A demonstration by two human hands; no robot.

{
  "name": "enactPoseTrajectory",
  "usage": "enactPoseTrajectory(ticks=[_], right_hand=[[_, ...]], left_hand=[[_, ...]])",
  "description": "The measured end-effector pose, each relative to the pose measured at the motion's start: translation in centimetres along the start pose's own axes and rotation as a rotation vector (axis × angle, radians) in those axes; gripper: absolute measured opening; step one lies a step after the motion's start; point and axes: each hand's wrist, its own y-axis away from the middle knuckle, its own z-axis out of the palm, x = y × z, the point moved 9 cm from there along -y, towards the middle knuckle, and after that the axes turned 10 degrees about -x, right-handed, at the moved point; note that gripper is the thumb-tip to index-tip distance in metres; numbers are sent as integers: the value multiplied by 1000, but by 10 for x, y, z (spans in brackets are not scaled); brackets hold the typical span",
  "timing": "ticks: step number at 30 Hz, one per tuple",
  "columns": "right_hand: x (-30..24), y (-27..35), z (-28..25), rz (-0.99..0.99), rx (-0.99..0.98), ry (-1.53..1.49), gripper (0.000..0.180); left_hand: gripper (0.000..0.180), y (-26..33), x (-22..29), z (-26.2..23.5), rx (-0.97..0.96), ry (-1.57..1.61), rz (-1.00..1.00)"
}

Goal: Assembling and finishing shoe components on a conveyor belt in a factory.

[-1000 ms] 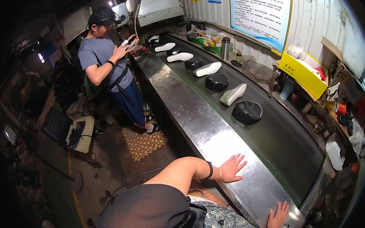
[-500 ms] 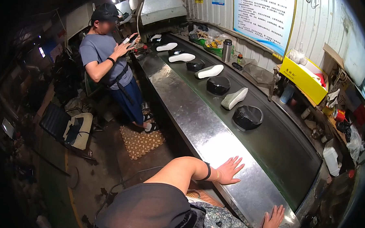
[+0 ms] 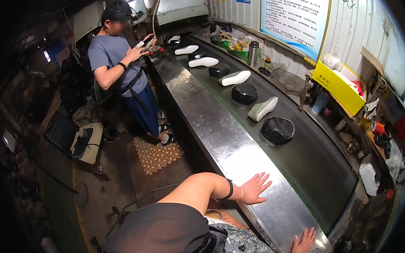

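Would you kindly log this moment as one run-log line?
left hand: flat on steel ledge | right hand: flat on ledge end | nearest: black upper on conveyor belt

Counts on the conveyor belt (image 3: 301, 149): four white shoe soles (image 3: 262, 109) and three black shoe uppers (image 3: 278, 130) are riding it. One metal flask (image 3: 253, 53) and one yellow box (image 3: 340, 85) are standing behind. Two open hands (image 3: 254, 188) are resting on the steel ledge (image 3: 220, 136).
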Motion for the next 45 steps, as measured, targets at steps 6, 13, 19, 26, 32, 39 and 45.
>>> enactPoseTrajectory(ticks=[6, 13, 19, 26, 32, 39, 45], right_hand=[[-1, -3, -1, -1, 10, 22, 63], [-11, -2, -9, -10, 2, -20, 62], [-3, 2, -10, -66, 47, 126, 60], [-7, 1, -9, -5, -15, 7, 61], [-9, -2, -11, 8, -24, -26, 61], [-3, -3, -5, -14, -8, -21, 62], [-4, -4, -9, -27, 20, 50, 60]], left_hand=[[82, -1, -1, -1, 13, 3, 9], [82, -2, 0, -2, -30, 3, -13], [82, -1, 3, 4, -30, 8, -6], [82, 0, 1, -1, -13, -5, 3], [83, -5, -4, 5, 11, 35, 11], [83, -1, 0, -1, -19, 56, 8], [82, -4, 0, 1, -16, 38, 11]])
